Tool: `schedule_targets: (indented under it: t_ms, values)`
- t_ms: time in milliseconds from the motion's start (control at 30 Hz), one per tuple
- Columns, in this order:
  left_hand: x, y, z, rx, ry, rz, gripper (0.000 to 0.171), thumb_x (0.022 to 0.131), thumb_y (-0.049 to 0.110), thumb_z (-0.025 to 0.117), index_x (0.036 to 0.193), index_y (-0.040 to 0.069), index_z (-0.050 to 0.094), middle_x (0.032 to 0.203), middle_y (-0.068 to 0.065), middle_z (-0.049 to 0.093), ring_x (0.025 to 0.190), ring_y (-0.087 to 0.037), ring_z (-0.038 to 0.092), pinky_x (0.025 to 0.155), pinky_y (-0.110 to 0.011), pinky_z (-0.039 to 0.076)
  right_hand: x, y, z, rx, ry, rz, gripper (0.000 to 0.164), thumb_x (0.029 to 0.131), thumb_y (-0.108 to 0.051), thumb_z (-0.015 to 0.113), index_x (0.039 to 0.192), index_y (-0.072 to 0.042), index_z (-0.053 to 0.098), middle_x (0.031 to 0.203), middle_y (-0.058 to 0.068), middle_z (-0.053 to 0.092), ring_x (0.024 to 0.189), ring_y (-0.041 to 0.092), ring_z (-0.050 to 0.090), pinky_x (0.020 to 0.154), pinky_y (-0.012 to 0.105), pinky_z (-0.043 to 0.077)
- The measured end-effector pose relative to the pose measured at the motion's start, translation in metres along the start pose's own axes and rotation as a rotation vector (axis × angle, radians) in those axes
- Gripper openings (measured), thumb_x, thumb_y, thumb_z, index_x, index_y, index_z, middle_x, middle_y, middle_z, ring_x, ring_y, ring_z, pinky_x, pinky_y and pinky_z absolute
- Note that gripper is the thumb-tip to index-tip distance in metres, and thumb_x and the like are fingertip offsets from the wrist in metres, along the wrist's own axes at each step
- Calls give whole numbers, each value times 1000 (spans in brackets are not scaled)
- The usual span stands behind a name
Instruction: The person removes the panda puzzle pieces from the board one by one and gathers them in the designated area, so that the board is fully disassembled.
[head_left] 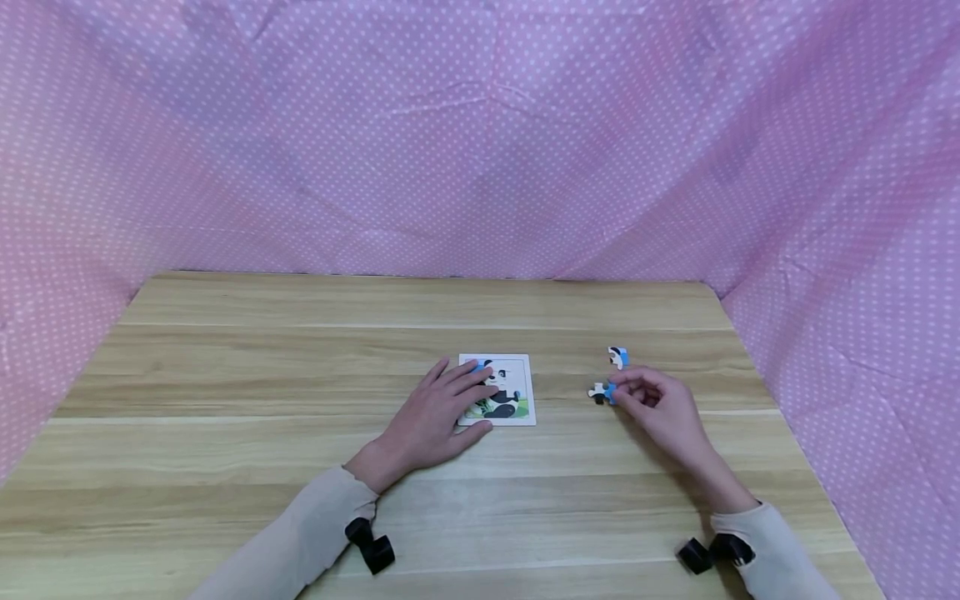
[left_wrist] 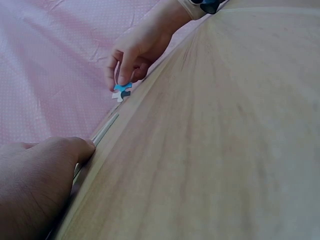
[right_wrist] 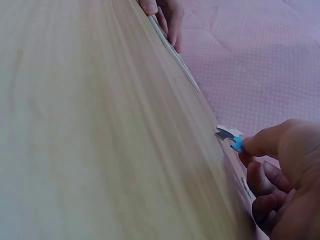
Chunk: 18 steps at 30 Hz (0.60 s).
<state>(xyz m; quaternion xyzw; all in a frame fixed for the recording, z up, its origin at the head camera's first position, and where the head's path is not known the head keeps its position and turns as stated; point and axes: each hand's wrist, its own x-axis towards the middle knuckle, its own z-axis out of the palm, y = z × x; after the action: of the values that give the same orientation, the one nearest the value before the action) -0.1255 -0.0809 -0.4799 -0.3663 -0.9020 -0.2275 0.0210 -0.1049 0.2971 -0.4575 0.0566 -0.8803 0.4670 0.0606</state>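
A small square panda puzzle in a white frame lies near the middle of the table. My left hand rests on its left part with fingers straight and spread, hiding some of the picture. To the right, my right hand pinches a blue, white and black puzzle piece between thumb and forefinger. In the right wrist view the piece juts out past the fingertips, its blue end in the grip. A second loose puzzle piece, white, black and blue, lies just beyond the right hand.
The wooden table has light plank grain and rounded far corners. A pink dotted cloth hangs behind it and along both sides. Black wrist devices are strapped over both beige sleeves.
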Motion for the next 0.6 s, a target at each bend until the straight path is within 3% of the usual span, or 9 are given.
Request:
schedule_targets:
  t_ms: [200, 600]
  values:
    - [0, 0, 0, 2, 1, -1, 52, 109, 47, 67, 153, 20, 69, 171, -2, 52, 164, -29, 39, 138, -60, 18, 0, 5, -2, -100, 5, -45, 16, 97, 1, 83, 111, -6, 83, 92, 6, 76, 75, 6, 62, 62, 17, 51]
    - [0, 0, -1, 8, 3, 4, 53, 109, 48, 67, 154, 20, 68, 171, -2, 52, 164, -29, 39, 138, -60, 19, 1, 11, 0, -188, 22, -154, 18, 95, 2, 85, 110, -8, 84, 91, 1, 73, 71, 4, 57, 58, 15, 45]
